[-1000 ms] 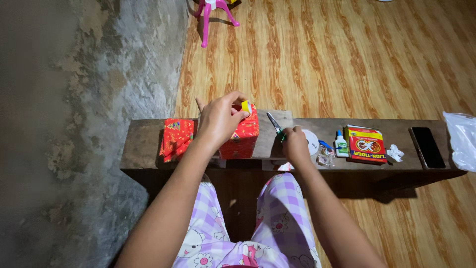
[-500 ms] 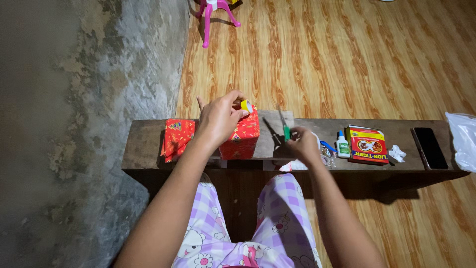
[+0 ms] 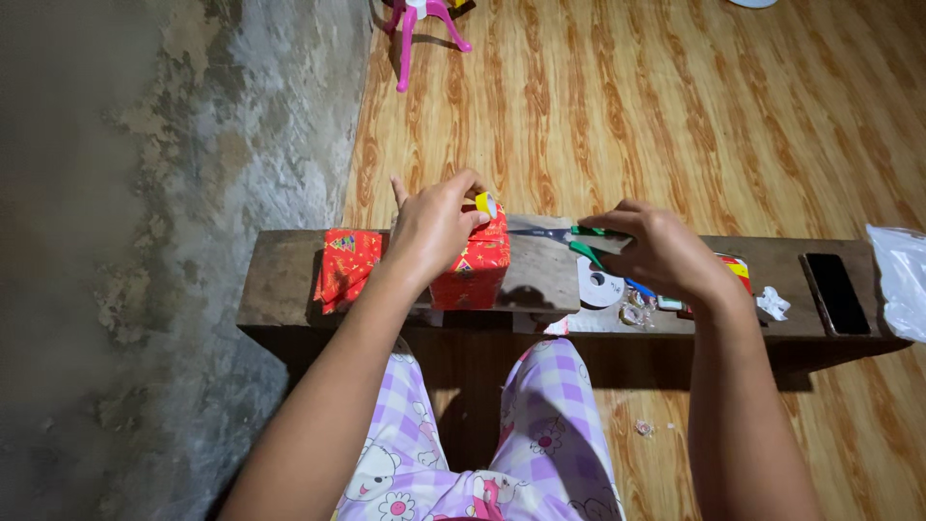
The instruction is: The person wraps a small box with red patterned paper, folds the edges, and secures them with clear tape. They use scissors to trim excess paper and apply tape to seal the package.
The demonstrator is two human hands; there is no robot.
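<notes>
Now: left hand (image 3: pixel 434 236) pinching yellow tape strip (image 3: pixel 483 205) atop red wrapped box (image 3: pixel 473 259); right hand (image 3: pixel 656 253) closed around green-handled scissors (image 3: pixel 564 234). Tape likely light, limp, sticky; best held by edge.

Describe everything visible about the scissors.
The scissors have green handles and slim metal blades. The right hand grips the handles, holding them above the wooden bench, nearly level. The blades point left toward the red-wrapped box, which the left hand steadies on top. The tips stop short of the box; whether the blades are parted is unclear.
</notes>
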